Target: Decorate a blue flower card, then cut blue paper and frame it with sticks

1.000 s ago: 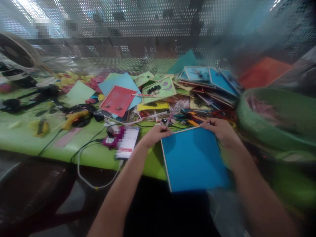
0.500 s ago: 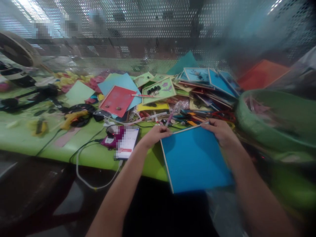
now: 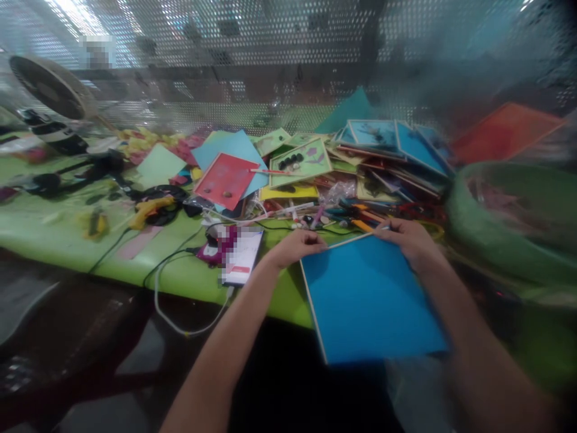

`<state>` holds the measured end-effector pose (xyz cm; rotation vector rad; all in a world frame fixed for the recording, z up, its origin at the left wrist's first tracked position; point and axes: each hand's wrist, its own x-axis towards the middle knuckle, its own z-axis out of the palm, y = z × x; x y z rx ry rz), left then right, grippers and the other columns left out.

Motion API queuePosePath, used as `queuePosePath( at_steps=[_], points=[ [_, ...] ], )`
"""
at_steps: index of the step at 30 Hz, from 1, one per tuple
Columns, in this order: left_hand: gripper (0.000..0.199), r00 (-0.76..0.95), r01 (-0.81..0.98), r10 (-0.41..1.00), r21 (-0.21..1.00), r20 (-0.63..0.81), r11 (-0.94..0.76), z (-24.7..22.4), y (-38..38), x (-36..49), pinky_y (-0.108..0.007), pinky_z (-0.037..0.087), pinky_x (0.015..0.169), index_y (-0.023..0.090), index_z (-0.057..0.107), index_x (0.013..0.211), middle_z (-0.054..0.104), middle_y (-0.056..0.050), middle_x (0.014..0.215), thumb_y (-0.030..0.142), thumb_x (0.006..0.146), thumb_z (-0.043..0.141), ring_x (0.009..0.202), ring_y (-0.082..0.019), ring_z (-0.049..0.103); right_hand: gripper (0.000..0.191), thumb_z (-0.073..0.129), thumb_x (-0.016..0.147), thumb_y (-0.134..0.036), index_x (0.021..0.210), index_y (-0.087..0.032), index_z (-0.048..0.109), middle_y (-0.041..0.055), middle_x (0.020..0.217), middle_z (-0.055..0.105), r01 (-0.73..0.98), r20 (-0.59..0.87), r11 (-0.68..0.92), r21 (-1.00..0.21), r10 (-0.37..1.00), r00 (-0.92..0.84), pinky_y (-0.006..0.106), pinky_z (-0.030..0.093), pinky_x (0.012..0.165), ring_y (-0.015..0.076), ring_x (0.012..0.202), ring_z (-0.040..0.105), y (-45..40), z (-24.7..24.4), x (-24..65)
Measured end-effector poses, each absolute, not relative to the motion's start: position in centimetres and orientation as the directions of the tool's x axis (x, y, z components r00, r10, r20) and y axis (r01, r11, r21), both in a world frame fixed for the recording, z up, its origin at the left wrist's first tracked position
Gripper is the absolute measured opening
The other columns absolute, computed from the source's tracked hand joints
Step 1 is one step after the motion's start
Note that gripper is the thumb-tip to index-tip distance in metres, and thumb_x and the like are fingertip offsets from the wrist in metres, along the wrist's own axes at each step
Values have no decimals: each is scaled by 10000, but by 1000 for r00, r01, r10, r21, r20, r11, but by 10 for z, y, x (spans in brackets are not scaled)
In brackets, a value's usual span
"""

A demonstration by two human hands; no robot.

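A square blue board with pale thin strips along its far and left edges lies tilted towards me, over the near edge of the green table. My left hand is closed at the board's far left corner, its fingers bent over the edge. On the far edge, near the right corner, my right hand pinches the board and its pale strip between thumb and fingers. The undersides of both grips are hidden.
Behind the board lie pliers and other tools. Framed panels are piled further back, beside a red panel. A green basin stands right. Left are a phone, cables, a yellow glue gun and a fan.
The whole scene has shifted a little to the right in view as the head turned. Both hands keep their places on the blue board's far edge.
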<state>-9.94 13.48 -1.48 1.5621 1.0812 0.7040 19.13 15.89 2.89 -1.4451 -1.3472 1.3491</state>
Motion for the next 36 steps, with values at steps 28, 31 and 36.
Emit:
queuePosePath(
  at_steps=[28, 31, 36],
  points=[
    [300, 452, 243, 892, 963, -7, -115, -9, 134, -114, -319, 466, 822, 169, 735, 823, 685, -13, 800, 463, 862, 777, 763, -143, 598, 294, 884, 638, -358, 820, -206, 709, 2, 607, 652, 189, -212, -215, -958, 977, 38, 283, 448, 504, 160, 533, 553, 150, 45, 186],
    [297, 449, 266, 893, 956, -13, -120, -11, 135, -113, -326, 461, 827, 173, 736, 840, 690, -24, 828, 465, 878, 767, 786, -150, 603, 283, 884, 659, -369, 815, -213, 707, -3, 608, 648, 194, -215, -220, -956, 976, 46, 286, 458, 515, 160, 536, 554, 147, 50, 184],
    [320, 446, 289, 895, 947, -2, -141, -14, 136, -110, -339, 456, 818, 175, 717, 824, 679, -31, 818, 484, 894, 760, 781, -155, 597, 243, 871, 675, -345, 809, -216, 715, -7, 595, 647, 197, -214, -222, -955, 975, 57, 283, 459, 511, 157, 525, 549, 145, 51, 182]
  ],
)
